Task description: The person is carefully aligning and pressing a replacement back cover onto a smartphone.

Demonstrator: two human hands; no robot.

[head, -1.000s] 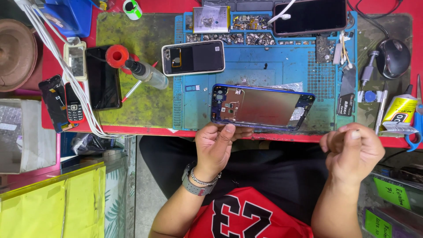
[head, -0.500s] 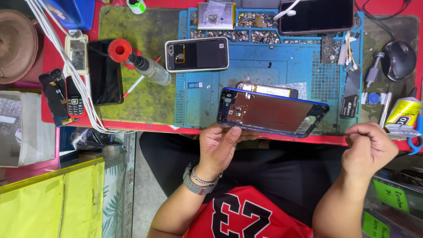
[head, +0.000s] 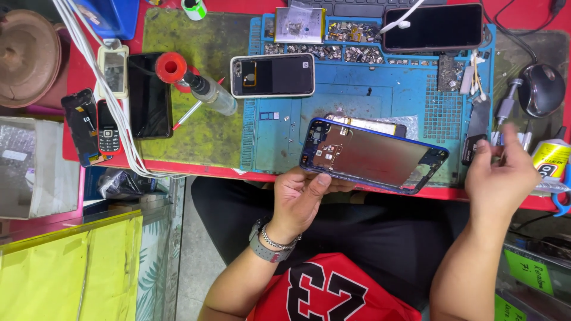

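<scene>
Our left hand [head: 300, 196] grips the blue phone frame [head: 372, 156] by its near-left corner, held over the counter's [head: 196, 172] front edge. Our right hand [head: 499, 181], fingers loosely spread and empty, has risen toward the tools since before.

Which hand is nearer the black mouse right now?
Right. The right hand is just below-left of the black mouse; the left hand holds the blue phone frame, far left.

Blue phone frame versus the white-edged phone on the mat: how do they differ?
The blue phone frame is held up at a tilt by the left hand; the white-edged phone lies flat on the blue mat, untouched. The frame is open, showing a bare inner plate; the phone is closed and dark. Both are similar-sized rectangles.
</scene>
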